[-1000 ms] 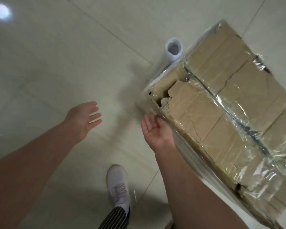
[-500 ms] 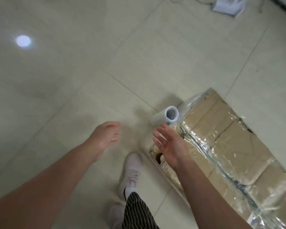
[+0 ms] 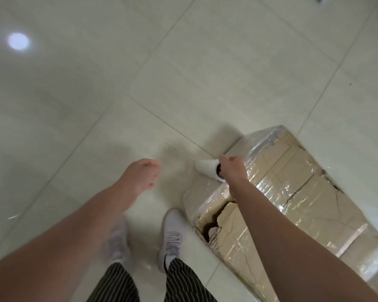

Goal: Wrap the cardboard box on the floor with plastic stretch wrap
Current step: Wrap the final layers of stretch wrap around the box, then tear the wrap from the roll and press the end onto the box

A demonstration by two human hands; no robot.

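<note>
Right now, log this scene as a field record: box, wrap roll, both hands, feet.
box: brown cardboard box on pale tiled floor, near corner torn open
wrap: clear plastic film covers the box's top and sides
roll: white stretch wrap roll, beside the box's side
right hand: curled round the roll's near end
left hand: loose, holds nothing, blurred
feet: white shoes beside the box's torn corner

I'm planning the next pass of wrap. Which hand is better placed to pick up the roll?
Right. The right hand is at the open end of the roll beside the box; whether it grips yet is unclear. The left hand hangs over the floor, apart from the roll.
</note>
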